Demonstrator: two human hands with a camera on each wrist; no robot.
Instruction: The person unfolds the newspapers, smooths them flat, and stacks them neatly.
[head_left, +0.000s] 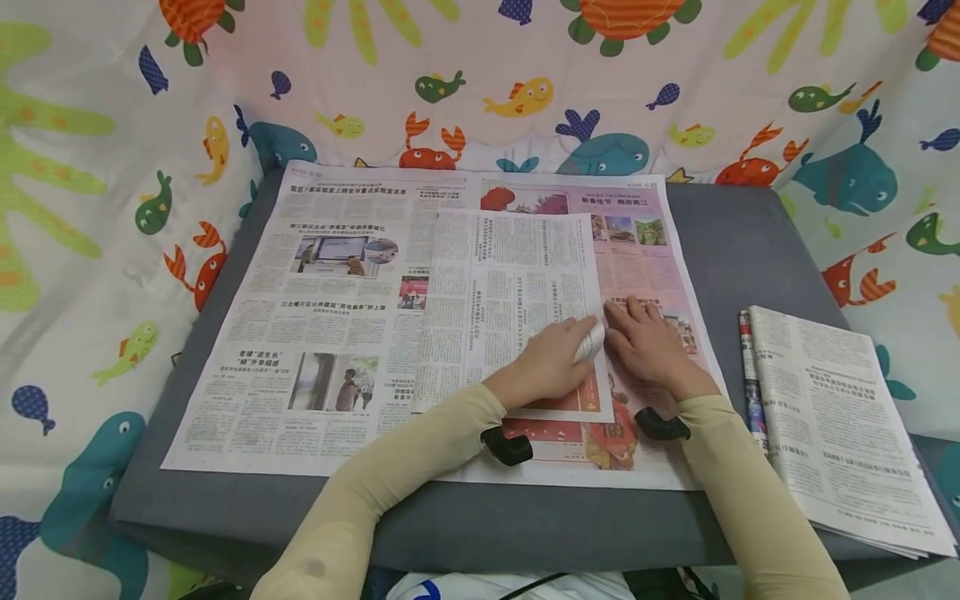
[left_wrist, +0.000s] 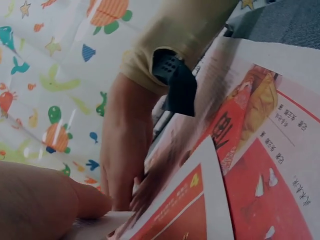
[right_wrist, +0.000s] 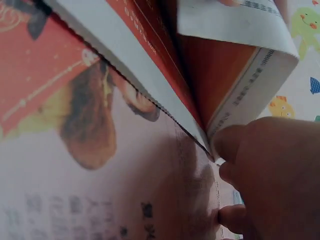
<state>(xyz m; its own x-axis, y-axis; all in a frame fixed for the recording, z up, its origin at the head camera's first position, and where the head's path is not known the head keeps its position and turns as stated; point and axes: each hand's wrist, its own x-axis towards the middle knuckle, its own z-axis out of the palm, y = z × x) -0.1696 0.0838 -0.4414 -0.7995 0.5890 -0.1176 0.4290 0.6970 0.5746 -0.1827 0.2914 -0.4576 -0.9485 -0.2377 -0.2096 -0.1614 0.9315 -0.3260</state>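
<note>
A smaller folded newspaper (head_left: 510, 283) lies on a wide newspaper (head_left: 255, 283) spread over the table. My left hand (head_left: 551, 358) pinches the right edge of the folded newspaper, which curls up there; the left wrist view shows the thumb (left_wrist: 90, 200) over the turned-up paper. Just beyond that edge, my right hand (head_left: 648, 346) rests on the spread newspaper with its fingers reaching forward. In the right wrist view, the right fingertips (right_wrist: 227, 142) are right at the foot of the raised fold, which shows a red printed inner side.
To the right lies a stack of folded newspapers (head_left: 840, 417) with a colourful rolled edge beside it. Under everything is a dark grey table (head_left: 742, 225). A white sheet with sea animals (head_left: 480, 75) hangs around the back and sides. Each sleeve cuff carries a black wrist device (head_left: 506, 446).
</note>
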